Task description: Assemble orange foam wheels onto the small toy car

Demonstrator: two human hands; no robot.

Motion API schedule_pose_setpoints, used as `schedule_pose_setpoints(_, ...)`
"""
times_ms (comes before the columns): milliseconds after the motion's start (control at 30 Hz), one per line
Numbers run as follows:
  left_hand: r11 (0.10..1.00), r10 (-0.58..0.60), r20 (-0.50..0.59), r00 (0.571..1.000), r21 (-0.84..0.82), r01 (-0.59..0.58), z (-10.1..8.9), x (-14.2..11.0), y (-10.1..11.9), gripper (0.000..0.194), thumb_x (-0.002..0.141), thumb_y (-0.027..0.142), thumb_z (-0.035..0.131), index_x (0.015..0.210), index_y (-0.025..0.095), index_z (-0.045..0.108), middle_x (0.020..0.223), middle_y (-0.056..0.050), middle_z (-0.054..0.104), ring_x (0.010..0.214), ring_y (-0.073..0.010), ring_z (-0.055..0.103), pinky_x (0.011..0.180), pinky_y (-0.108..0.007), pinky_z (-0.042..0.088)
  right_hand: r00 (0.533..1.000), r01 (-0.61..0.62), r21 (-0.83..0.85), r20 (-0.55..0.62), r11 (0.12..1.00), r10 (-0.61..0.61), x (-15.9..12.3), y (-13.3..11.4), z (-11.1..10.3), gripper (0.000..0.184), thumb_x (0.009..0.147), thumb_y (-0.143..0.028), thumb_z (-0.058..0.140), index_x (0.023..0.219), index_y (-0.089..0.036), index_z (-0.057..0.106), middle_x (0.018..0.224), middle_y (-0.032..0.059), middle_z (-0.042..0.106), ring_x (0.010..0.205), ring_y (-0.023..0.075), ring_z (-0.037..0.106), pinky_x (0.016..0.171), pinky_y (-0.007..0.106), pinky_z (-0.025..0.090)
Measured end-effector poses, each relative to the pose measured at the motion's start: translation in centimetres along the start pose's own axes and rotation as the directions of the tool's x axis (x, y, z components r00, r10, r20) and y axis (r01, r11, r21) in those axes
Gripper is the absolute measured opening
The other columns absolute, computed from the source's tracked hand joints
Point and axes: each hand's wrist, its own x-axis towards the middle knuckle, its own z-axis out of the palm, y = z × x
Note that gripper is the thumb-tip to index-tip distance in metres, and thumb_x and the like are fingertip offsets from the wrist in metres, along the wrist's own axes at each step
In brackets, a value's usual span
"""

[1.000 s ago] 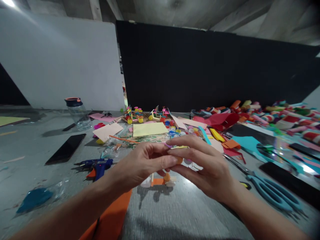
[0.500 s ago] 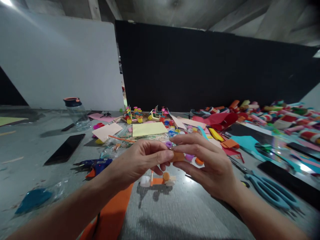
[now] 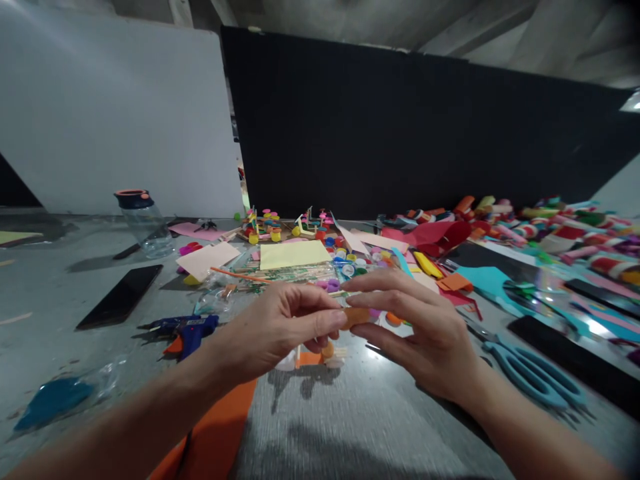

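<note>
My left hand [image 3: 295, 320] pinches a small flat orange piece [image 3: 357, 318] between thumb and forefinger, above the table. Its exact kind is too small and blurred to tell. Opposite it, my right hand [image 3: 415, 320] has its thumb and fingertips curved round the right end of the same piece. Under the hands stands a small built model [image 3: 309, 359] with a white round part, an orange strip and light sticks, partly covered by my left fingers. An orange sheet [image 3: 220, 427] lies below my left forearm.
Left are a blue glue gun [image 3: 193, 330], a phone [image 3: 123, 295], a water bottle [image 3: 145, 227] and a blue piece [image 3: 55, 400]. Scissors [image 3: 535, 370] lie right. Behind are a yellow sheet [image 3: 294, 254], coloured caps [image 3: 345, 257], small stick models [image 3: 263, 225] and a heap of coloured rolls [image 3: 540, 227].
The view has shifted slightly, so the table things sit a little further left and up. Both hands keep nearly the same hold on the orange piece, which looks slightly turned.
</note>
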Motion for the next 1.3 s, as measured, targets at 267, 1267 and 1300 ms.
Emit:
schedule_pose_setpoints(267,0.998,0.032,-0.071,0.997,0.061,-0.027,0.6,-0.1,0.2,0.017,0.088,0.033,0.069,0.081,0.018,0.074,0.068,0.004,0.061,0.065,-0.0069,0.055,0.063,-0.017,0.044,0.972,-0.223,0.189,-0.025,0.956,0.232,-0.9,0.5,0.2,0.007,0.095,-0.021,0.064,0.098,-0.022,0.069,0.110,0.0043,0.071,0.104,0.0168,0.067,0.090,0.031,0.053)
schedule_pose_setpoints(1267,0.986,-0.012,-0.094,0.995,0.167,0.028,1.6,-0.2,-0.3,0.024,0.089,0.041,0.066,0.094,0.019,0.074,0.085,-0.002,0.071,0.081,-0.0163,0.065,0.072,-0.026,0.050,0.913,-0.407,0.212,0.066,0.888,0.402,-1.1,-0.2,0.3,0.011,0.096,-0.026,0.062,0.088,-0.022,0.069,0.097,0.0037,0.074,0.093,0.0186,0.069,0.082,0.032,0.054)
schedule_pose_setpoints(1300,0.987,-0.025,-0.092,0.995,0.154,0.039,1.5,-0.2,-0.4,0.023,0.088,0.041,0.066,0.092,0.019,0.073,0.083,-0.002,0.070,0.079,-0.0160,0.065,0.073,-0.026,0.050,0.903,-0.429,0.212,0.079,0.878,0.423,-1.1,-0.1,0.3,0.013,0.096,-0.027,0.062,0.088,-0.022,0.069,0.096,0.0037,0.074,0.092,0.0185,0.069,0.081,0.032,0.054)
